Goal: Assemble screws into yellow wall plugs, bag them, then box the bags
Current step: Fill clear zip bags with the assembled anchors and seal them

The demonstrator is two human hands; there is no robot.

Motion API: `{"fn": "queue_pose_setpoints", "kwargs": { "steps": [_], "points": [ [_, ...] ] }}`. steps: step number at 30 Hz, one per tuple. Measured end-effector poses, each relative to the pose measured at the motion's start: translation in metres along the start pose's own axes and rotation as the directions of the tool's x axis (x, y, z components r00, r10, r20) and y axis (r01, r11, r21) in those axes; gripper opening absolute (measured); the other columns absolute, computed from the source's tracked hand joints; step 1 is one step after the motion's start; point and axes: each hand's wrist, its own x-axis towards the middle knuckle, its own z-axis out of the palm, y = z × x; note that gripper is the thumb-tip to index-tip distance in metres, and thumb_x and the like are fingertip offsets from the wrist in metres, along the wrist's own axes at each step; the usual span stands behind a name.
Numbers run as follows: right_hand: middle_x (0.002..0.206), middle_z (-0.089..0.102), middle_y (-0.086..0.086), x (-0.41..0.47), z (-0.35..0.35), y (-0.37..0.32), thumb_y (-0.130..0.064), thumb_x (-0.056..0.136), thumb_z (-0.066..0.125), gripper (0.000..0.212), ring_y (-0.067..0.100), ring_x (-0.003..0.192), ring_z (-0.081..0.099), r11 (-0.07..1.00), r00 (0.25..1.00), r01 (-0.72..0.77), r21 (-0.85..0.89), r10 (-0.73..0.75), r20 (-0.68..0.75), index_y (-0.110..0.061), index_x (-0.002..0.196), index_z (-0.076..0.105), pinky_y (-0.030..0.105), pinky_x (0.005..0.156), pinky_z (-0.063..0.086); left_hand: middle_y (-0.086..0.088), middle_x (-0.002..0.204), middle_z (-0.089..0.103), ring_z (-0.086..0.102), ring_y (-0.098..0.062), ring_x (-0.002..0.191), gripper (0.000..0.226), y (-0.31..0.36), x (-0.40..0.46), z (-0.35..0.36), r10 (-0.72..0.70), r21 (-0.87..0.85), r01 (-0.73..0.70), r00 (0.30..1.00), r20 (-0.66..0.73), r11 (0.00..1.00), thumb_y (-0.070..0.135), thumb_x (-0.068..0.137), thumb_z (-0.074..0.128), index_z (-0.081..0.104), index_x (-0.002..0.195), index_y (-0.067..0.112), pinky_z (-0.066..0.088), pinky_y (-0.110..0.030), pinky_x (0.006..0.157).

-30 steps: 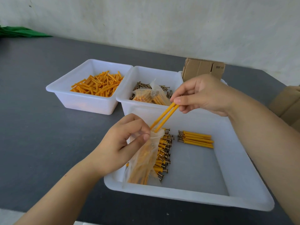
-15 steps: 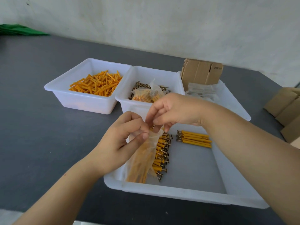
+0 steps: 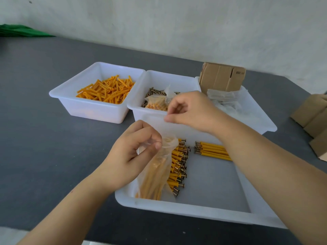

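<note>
My left hand (image 3: 134, 152) pinches the mouth of a clear plastic bag (image 3: 155, 172) filled with yellow plugs fitted with screws; the bag hangs into the big white tray (image 3: 185, 209). My right hand (image 3: 191, 112) hovers just above and behind the bag's mouth, fingers curled, with nothing visible in them. A row of assembled plugs (image 3: 178, 165) lies in the tray beside the bag. A small group of assembled plugs (image 3: 212, 150) lies further right, partly under my right forearm.
A white bin of loose yellow plugs (image 3: 106, 91) stands at the back left. Beside it a bin of screws (image 3: 155, 92) holds a filled bag (image 3: 157, 102). A right-hand bin (image 3: 256, 110) carries empty bags and flat cardboard (image 3: 222, 79). Cardboard boxes (image 3: 315, 117) sit at the right edge.
My right hand pushed two assembled plugs into the bag, let them go and lifted up away from the bag's mouth. My left hand kept its hold on the bag.
</note>
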Motion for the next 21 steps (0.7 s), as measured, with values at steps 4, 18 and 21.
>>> {"fn": "queue_pose_setpoints", "kwargs": {
  "steps": [4,18,21],
  "points": [
    [0.077,0.071,-0.014,-0.013,-0.005,0.022,-0.025,0.083,0.08,0.01,0.003,0.076,0.067,0.916,0.931,-0.129,-0.379,0.244,0.272,-0.026,0.093,0.076,0.019,0.062,0.05,0.0,0.092,0.056,0.058,-0.023,0.087,0.011,-0.004,-0.001,-0.001,-0.003,-0.006,0.002,1.0,-0.01,1.0,0.013,0.096,0.056,0.064,0.088,0.013,0.047,-0.026,0.079],
    [0.075,0.059,-0.013,-0.034,0.035,0.039,-0.027,0.081,0.081,0.021,0.008,0.074,0.058,0.895,0.918,-0.193,-0.402,0.309,0.247,-0.031,0.074,0.061,0.025,0.066,0.046,-0.002,0.093,0.057,0.059,-0.025,0.089,0.015,-0.005,0.0,0.0,0.001,-0.013,-0.002,1.0,-0.007,1.0,0.021,0.095,0.054,0.065,0.089,0.013,0.05,-0.034,0.079],
    [0.07,0.055,-0.013,-0.032,0.035,0.039,-0.025,0.083,0.078,0.024,0.004,0.067,0.053,0.896,0.929,-0.173,-0.408,0.287,0.236,-0.031,0.072,0.058,0.021,0.059,0.039,-0.001,0.092,0.057,0.058,-0.025,0.089,0.015,-0.005,0.0,0.0,0.003,-0.005,-0.003,1.0,-0.003,1.0,0.021,0.095,0.054,0.065,0.089,0.013,0.05,-0.036,0.079]
  ]
}}
